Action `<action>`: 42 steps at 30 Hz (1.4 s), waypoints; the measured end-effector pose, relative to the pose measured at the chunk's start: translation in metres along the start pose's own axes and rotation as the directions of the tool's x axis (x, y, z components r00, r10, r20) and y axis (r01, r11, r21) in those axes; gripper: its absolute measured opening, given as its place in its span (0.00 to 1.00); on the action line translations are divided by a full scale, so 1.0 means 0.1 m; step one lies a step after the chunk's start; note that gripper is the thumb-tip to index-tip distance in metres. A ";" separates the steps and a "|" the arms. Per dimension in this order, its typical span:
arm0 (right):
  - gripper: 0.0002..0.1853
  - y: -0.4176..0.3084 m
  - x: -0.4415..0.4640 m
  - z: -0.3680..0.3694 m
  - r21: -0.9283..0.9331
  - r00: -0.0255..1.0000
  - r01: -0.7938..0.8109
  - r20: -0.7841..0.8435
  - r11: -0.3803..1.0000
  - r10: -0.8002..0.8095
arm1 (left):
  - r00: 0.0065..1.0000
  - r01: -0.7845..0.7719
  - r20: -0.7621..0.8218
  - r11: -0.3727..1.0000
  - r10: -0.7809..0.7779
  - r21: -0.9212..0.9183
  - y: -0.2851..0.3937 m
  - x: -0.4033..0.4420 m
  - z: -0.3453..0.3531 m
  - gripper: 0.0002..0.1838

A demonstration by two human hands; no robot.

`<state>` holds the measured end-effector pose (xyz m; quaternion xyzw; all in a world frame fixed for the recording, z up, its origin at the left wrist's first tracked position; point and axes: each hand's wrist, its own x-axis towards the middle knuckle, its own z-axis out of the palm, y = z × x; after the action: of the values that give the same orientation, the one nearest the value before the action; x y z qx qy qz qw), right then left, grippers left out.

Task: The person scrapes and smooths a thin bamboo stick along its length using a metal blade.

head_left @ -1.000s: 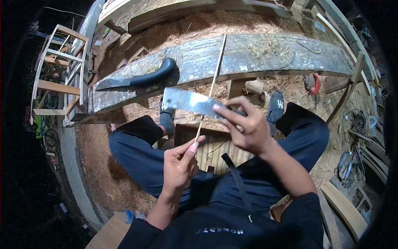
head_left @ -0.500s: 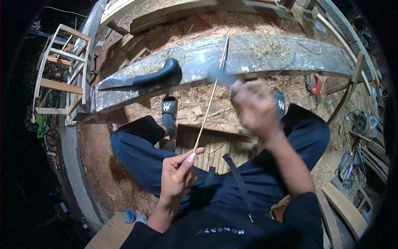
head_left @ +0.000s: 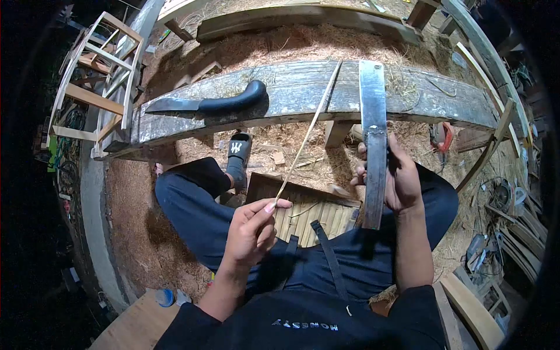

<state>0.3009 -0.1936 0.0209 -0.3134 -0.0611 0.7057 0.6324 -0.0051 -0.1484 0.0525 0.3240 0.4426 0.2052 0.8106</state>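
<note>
Between thumb and forefinger, my left hand (head_left: pixel 252 230) pinches the lower end of a thin wooden strip (head_left: pixel 307 140). The strip slants up and away, its far end lying over the wooden beam (head_left: pixel 286 87). My right hand (head_left: pixel 402 181) grips the dark flat handle of a square-ended chopping knife (head_left: pixel 373 96), curled fingers showing on the left of the handle. The knife's blade points away from me, right of the strip and apart from it. A second knife with a black curved handle (head_left: pixel 233 103) lies on the beam to the left.
A slatted wooden piece (head_left: pixel 300 216) sits between my legs. Left stands a wooden frame (head_left: pixel 96 96). A red-handled tool (head_left: pixel 444 137) lies on the shavings-covered ground (head_left: pixel 137 216) at the right. Boards (head_left: pixel 475 309) are stacked lower right, and a blue-lidded container (head_left: pixel 165 297) is lower left.
My right hand, blurred earlier with the blade over the strip, has moved right and now holds the knife upright in view. The strip's far end has shifted slightly right.
</note>
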 end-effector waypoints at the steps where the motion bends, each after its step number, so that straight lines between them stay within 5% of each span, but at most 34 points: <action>1: 0.29 0.09 0.00 0.09 0.026 0.995 0.075 -0.073 0.997 -0.073 | 1.000 -0.001 -0.003 1.000 0.001 -0.002 0.00 0.00 0.00 0.19; 4: 0.28 0.22 -0.06 0.05 -0.046 0.994 0.010 0.111 0.999 -0.005 | 1.000 0.001 0.013 1.000 -0.001 -0.030 -0.03 0.01 0.00 0.18; 7: 0.37 0.26 -0.13 0.22 -0.375 0.958 -0.099 0.216 0.922 0.191 | 0.999 -0.009 0.041 1.000 0.009 -0.013 -0.05 0.05 -0.03 0.18; 9: 0.35 0.40 -0.08 0.23 -0.639 0.929 0.137 0.347 0.757 0.125 | 0.998 -0.039 0.049 0.999 0.038 0.012 -0.07 0.06 -0.03 0.18; 10: 0.34 0.55 -0.03 0.26 -0.724 0.878 0.401 0.478 0.561 -0.011 | 0.998 -0.039 0.047 0.999 0.038 0.012 -0.10 0.08 -0.05 0.18; 11: 0.33 0.58 -0.09 0.32 -0.713 0.897 0.258 0.427 0.652 0.112 | 0.998 -0.062 0.032 0.998 0.063 -0.008 -0.15 0.09 -0.08 0.18; 15: 0.32 0.71 -0.15 0.41 -0.761 0.883 0.218 0.420 0.611 0.208 | 0.980 -0.158 -0.137 0.983 0.144 -0.096 -0.22 0.02 0.00 0.15; 26: 0.31 0.78 -0.13 0.40 -0.797 0.916 0.305 0.395 0.521 0.069 | 0.984 -0.093 -0.167 0.985 0.068 -0.148 -0.22 -0.01 -0.02 0.07; 33: 0.47 0.73 -0.12 0.46 -0.858 0.953 0.237 0.297 0.456 0.064 | 0.986 -0.137 -0.122 0.973 0.115 -0.186 -0.17 0.01 0.04 0.07; 36: 0.57 0.72 -0.12 0.45 -0.818 0.972 0.062 0.180 0.572 0.152 | 0.983 -0.112 -0.162 0.974 0.081 -0.197 -0.10 -0.02 0.10 0.07; 39: 0.58 0.73 -0.07 0.40 -0.759 0.983 0.068 0.160 0.648 0.085 | 0.984 -0.116 -0.159 0.973 0.084 -0.199 -0.13 0.03 0.06 0.08; 42: 0.52 0.70 -0.09 0.40 -0.811 0.986 0.031 0.119 0.585 0.113 | 0.982 -0.116 -0.168 0.976 0.085 -0.185 -0.10 0.03 0.12 0.05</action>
<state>0.2204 -0.2027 0.0223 -0.5112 -0.4180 0.6374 0.3970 0.0066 -0.1576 0.0488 0.2482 0.4668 0.3132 0.7889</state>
